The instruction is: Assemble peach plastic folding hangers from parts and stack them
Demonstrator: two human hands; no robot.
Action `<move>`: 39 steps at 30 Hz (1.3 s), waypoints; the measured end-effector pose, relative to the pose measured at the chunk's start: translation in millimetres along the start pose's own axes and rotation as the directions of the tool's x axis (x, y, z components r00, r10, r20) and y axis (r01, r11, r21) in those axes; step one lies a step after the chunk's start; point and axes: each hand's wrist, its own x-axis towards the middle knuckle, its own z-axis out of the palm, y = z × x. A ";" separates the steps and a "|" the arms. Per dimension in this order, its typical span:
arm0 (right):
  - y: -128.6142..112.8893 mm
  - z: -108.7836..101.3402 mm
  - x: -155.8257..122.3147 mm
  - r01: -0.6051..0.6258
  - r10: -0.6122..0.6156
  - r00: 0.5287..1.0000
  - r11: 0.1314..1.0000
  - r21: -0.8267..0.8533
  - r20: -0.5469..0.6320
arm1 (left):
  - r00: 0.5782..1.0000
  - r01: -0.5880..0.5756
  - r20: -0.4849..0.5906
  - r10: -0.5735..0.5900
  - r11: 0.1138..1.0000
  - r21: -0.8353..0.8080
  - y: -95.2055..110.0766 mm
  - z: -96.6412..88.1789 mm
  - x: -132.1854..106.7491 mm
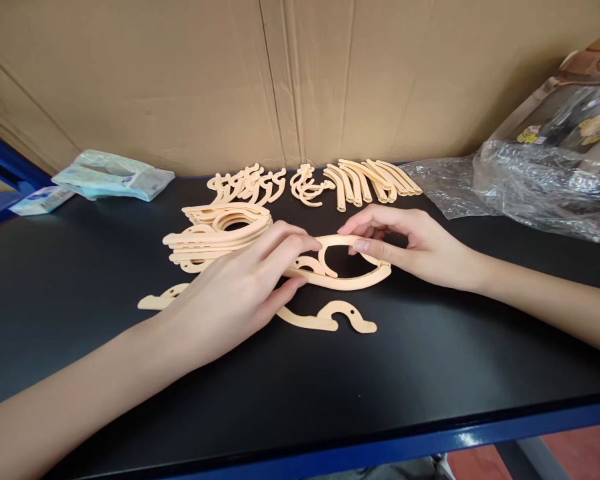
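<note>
A cream plastic folding hanger (347, 283), folded into a loop, is held between my two hands just above the black table. My left hand (253, 283) pinches its left end, with fingers on top and the thumb at the lower edge. At the upper right of the loop, my right hand (415, 243) grips the rim between thumb and fingers. Below them lies a loose cream hanger piece with a hooked end (307, 321), partly covered by my left hand. Another cream piece (155, 302) shows left of my left wrist. Behind that hand is a stack of similar folded hangers (210, 241).
Along the back lie hook-shaped parts (250, 183), a smaller cluster of curved parts (307, 185) and several long curved arms (375, 180). Blue-white packets (113, 177) rest at the back left. Clear plastic wrap (545, 183) covers the right corner near a brown bag (540, 110). Cardboard (180, 80) stands behind.
</note>
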 end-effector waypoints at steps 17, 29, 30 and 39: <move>-2.1 0.9 0.5 -0.088 0.096 0.990 0.993 0.072 -0.107 | 0.995 -0.087 0.064 0.079 0.986 0.141 5.2 -1.5 0.6; -6.6 5.3 -4.5 0.235 -0.217 0.970 0.953 -0.191 0.110 | 0.990 -0.082 0.122 0.069 0.991 0.104 2.7 1.4 1.8; -5.7 6.2 -4.4 0.275 -0.254 0.960 0.929 -0.249 0.115 | 0.989 -0.075 0.131 0.063 0.993 0.088 3.1 1.5 1.7; -2.1 6.4 -3.6 0.362 -0.334 0.929 0.730 -0.580 0.159 | 0.983 -0.050 0.176 0.044 0.998 0.031 3.7 0.3 3.6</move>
